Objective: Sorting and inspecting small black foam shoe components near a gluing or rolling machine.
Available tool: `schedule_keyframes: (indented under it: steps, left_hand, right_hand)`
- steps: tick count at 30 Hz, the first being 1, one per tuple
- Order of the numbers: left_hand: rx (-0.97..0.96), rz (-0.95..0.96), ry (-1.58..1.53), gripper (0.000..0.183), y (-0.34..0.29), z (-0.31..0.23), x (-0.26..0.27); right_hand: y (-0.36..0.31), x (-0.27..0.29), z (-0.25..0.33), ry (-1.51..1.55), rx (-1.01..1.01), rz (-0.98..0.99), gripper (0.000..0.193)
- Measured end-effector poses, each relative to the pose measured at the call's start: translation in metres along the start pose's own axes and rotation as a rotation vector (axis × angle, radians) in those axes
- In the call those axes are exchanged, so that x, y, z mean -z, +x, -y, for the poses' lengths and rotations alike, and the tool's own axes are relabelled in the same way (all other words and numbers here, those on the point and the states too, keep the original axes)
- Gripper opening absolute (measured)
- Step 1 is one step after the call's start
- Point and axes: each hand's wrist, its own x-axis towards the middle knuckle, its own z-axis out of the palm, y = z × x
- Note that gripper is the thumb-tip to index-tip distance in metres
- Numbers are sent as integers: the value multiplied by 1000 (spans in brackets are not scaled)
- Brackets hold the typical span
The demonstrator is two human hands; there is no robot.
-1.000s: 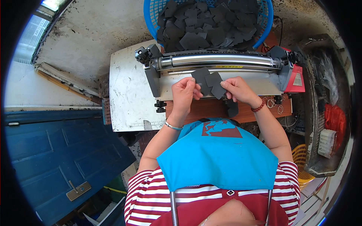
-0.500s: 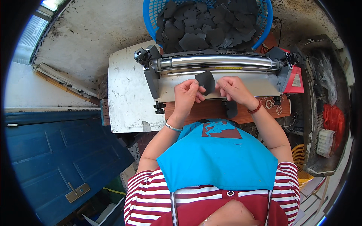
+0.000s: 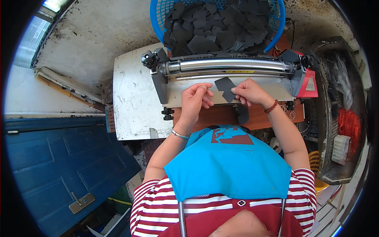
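Note:
My right hand pinches a thin, dark grey, angular piece of sheet by its right edge. The piece has a notch in its lower side and hangs over the front of a bench machine with a long shiny metal roller. Just left of the piece, apart from it, my left hand has thumb and forefinger pressed together; what lies between them, if anything, is too small to make out. Below the machine's front edge, another dark flat piece shows under the right hand.
Behind the machine, a blue plastic basket holds a heap of dark sheet pieces. A white board lies to the left. Pale rings sit at right on the brown tabletop. Farther right stand a grimy trough and a yellow basket.
The dark piece has passed from my left hand to my right hand and shifted slightly right, with its notch now showing. My left hand has let go of it.

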Motion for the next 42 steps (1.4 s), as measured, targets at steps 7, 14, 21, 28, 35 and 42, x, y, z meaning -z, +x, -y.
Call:
schedule_keyframes:
  steps: [7, 14, 21, 28, 35, 42]
  left_hand:
    - [-19, 42, 10, 24, -5, 6, -2]
    - [253, 467, 272, 23, -17, 10, -6]
    - [285, 741, 659, 53, 5, 127, -18]
    - [320, 695, 940, 79, 6, 167, -50]
    - [470, 655, 723, 86, 5, 167, -59]
    - [449, 621, 849, 88, 4, 166, -62]
  right_hand:
    - [6, -5, 11, -104, 68, -282, 36]
    - [-73, -3, -53, 85, 179, -365, 36]
    - [-65, -33, -183, -159, 87, -594, 39]
    - [-47, -64, -204, -309, -107, -560, 50]
    - [-50, -71, -195, -408, -3, -692, 45]
    - [-47, -68, -201, -267, 30, -677, 43]
